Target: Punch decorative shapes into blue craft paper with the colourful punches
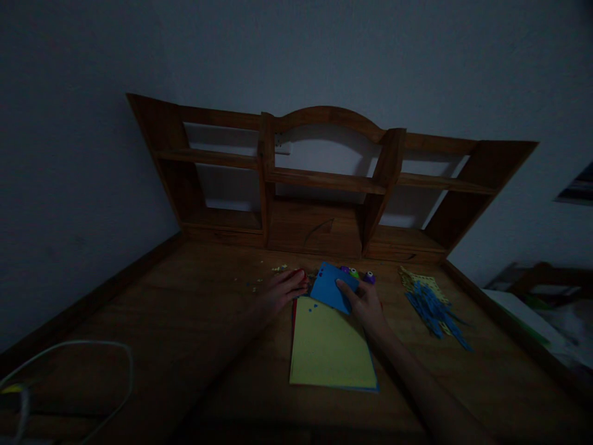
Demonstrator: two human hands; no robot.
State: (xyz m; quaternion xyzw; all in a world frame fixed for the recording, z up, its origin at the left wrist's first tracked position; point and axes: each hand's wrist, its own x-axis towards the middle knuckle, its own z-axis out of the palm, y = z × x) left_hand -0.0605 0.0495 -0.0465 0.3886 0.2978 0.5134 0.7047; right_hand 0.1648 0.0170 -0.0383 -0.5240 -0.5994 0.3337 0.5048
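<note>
My right hand point(365, 306) pinches a blue paper card point(332, 287), thumb on top; small cut-out holes show near its upper left corner. My left hand point(280, 292) is closed over a small red craft punch point(301, 275), mostly covered by the fingers, just left of the card. Beneath the card lies a stack of paper with a yellow sheet point(331, 346) on top, red and blue edges showing. Tiny blue cut-outs point(313, 308) rest on the yellow sheet. Behind the right hand stand a purple punch point(369, 277) and a green punch point(354, 272).
Small yellow paper bits point(279, 268) are scattered beyond my left hand. Blue paper strips point(430, 306) and a perforated yellow sheet point(430, 283) lie at the right. A wooden shelf unit point(319, 179) closes off the desk's back. A white cable point(92, 342) loops at the lower left.
</note>
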